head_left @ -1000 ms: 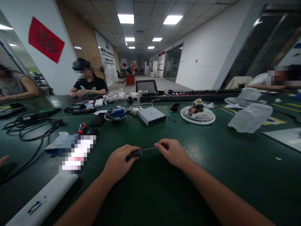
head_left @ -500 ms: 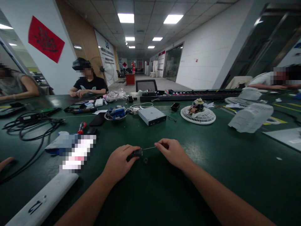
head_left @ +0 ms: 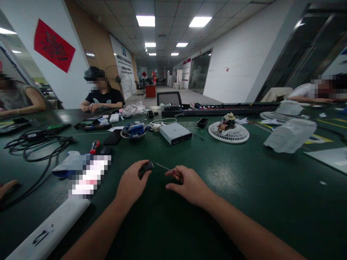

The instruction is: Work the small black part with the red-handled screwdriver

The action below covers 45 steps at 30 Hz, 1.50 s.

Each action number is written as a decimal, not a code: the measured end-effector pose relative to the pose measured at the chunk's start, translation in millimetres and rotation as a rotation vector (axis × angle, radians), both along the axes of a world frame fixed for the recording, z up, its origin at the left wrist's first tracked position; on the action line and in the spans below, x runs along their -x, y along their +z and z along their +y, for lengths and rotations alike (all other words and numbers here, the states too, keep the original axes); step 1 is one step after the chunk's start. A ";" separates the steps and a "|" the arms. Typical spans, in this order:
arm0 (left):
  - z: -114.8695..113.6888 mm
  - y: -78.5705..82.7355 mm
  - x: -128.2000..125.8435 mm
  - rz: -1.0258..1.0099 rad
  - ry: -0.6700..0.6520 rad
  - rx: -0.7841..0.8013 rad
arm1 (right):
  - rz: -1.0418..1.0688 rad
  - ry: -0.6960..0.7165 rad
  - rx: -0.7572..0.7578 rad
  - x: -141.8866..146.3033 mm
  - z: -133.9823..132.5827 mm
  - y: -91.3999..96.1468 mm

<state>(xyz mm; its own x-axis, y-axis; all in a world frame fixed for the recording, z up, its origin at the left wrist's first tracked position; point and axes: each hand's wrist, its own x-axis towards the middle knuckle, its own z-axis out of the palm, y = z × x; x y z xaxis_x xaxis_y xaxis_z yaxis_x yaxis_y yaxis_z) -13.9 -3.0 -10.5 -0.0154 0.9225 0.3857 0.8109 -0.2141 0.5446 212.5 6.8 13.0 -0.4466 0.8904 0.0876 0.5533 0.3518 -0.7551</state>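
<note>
Below the drive, the left hand clenched a dark cylinder, partly hidden; the right hand pinched a thin rod, its end hidden.

A black cylinder is gripped in the left hand, and a thin metal shaft with a reddish handle is pinched in the right hand, its tip held just beside the cylinder. Beyond them, on the green desk, a silver disc drive, a steel bowl of blue parts and a white fan guard are laid out; a coiled black cable is seen to the left.
</note>
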 end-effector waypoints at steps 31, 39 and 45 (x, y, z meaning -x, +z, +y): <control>-17.6 6.8 -26.4 0.198 -0.419 0.091 | 0.375 -0.081 0.062 4.4 3.6 -8.4; -19.6 12.3 -27.5 0.239 -0.454 0.113 | 0.361 -0.021 0.240 -0.1 11.6 -15.5; -21.1 11.6 -28.3 0.240 -0.454 0.075 | 0.287 -0.041 0.239 1.7 8.9 -11.5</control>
<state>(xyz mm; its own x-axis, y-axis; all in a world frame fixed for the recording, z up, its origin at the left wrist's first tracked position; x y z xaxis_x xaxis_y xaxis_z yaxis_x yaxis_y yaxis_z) 14.3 -24.2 1.1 0.4739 0.8409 0.2613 0.7494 -0.5410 0.3817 210.8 15.7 1.6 -0.3979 0.9174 -0.0087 0.3172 0.1287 -0.9396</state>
